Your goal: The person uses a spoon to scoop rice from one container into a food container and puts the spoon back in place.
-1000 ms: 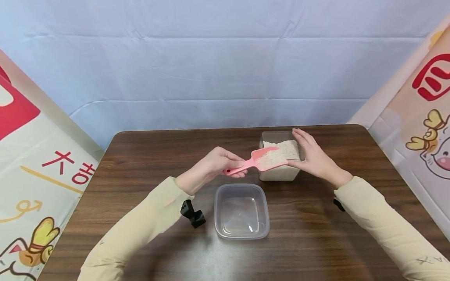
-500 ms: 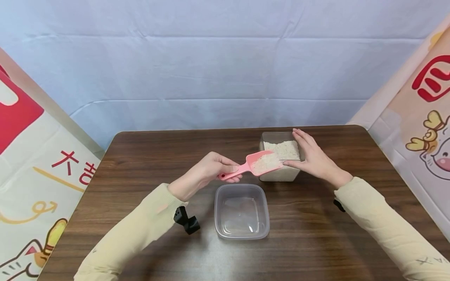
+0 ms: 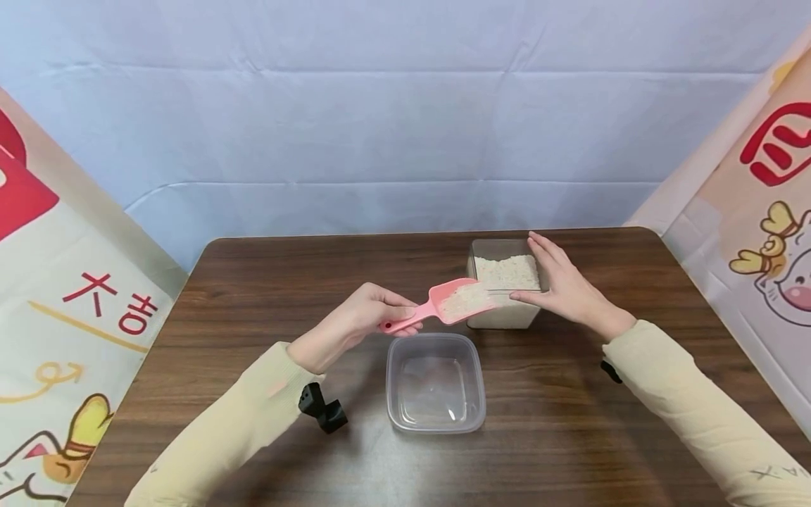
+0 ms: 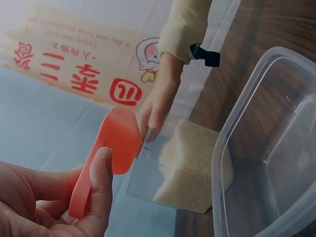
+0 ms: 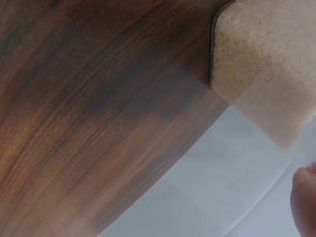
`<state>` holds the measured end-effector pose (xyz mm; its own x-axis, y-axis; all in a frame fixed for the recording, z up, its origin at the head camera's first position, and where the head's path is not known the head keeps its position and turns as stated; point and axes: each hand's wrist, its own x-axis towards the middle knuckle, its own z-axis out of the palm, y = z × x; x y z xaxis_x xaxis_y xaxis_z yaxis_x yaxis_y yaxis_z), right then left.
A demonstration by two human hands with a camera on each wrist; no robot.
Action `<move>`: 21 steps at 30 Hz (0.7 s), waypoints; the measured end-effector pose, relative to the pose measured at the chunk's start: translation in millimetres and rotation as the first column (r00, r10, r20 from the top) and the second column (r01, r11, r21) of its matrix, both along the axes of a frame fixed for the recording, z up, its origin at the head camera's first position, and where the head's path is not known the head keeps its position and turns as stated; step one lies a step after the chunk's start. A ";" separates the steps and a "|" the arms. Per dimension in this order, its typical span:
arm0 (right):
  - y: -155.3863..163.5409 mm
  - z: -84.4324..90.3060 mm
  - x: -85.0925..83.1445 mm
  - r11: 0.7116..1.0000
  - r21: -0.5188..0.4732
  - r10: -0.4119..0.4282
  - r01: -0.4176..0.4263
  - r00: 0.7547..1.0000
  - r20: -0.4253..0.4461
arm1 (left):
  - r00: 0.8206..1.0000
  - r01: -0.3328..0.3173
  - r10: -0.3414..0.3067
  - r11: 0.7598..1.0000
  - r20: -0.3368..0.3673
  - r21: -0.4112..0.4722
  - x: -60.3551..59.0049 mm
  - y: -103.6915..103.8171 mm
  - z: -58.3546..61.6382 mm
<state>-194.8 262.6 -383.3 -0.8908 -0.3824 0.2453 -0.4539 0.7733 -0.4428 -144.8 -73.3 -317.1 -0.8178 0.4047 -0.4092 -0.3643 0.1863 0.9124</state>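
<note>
On the dark wood-grain table (image 3: 266, 282), backed by a pale blue cloth (image 3: 393, 127) with printed banners to either side, an empty clear plastic tub (image 3: 436, 381) sits at the near centre. Just beyond it to the right stands a taller clear container of rice (image 3: 507, 282). The right hand (image 3: 564, 289) lies flat against that container's right wall, fingers straight, steadying it. The left hand (image 3: 355, 325) grips the handle of a pink scoop (image 3: 443, 308) heaped with rice. The scoop's long axis runs from the left hand up and rightward, its bowl hanging between the rice container and the far edge of the empty tub, above the table. The left hand is the nearer one to the tub, which lies just below and toward the person.
</note>
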 end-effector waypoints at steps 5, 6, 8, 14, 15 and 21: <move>-0.2 2.4 -0.3 1.000 0.014 0.002 -0.002 1.000 0.007 | 1.000 -0.007 0.007 1.000 -0.005 0.005 1.8 -5.5 -1.0; -0.3 3.1 -0.4 1.000 0.017 0.003 -0.003 1.000 0.007 | 1.000 -0.008 0.008 1.000 -0.005 0.008 2.1 -6.3 -1.2; -0.6 4.1 -0.4 1.000 0.024 0.004 -0.004 1.000 0.009 | 1.000 -0.005 0.005 1.000 -0.008 0.010 2.9 -7.7 -2.1; -1.5 8.4 -0.3 0.999 0.045 0.004 -0.006 0.999 0.037 | 1.000 0.007 -0.007 1.000 -0.019 -0.001 3.7 -10.5 -4.6; -1.7 9.2 -0.2 0.999 0.048 0.005 -0.007 0.999 0.043 | 1.000 0.005 -0.005 1.000 -0.015 -0.003 3.6 -10.8 -4.8; -2.5 12.1 -0.4 0.997 0.072 0.001 -0.005 0.998 0.065 | 1.000 0.011 -0.011 1.000 -0.014 -0.004 3.4 -12.7 -6.6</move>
<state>-195.2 260.1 -371.2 -0.9028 -0.3996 0.1591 -0.4284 0.8027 -0.4149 -141.4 -86.0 -323.6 -0.8191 0.4122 -0.3991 -0.3489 0.1942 0.9168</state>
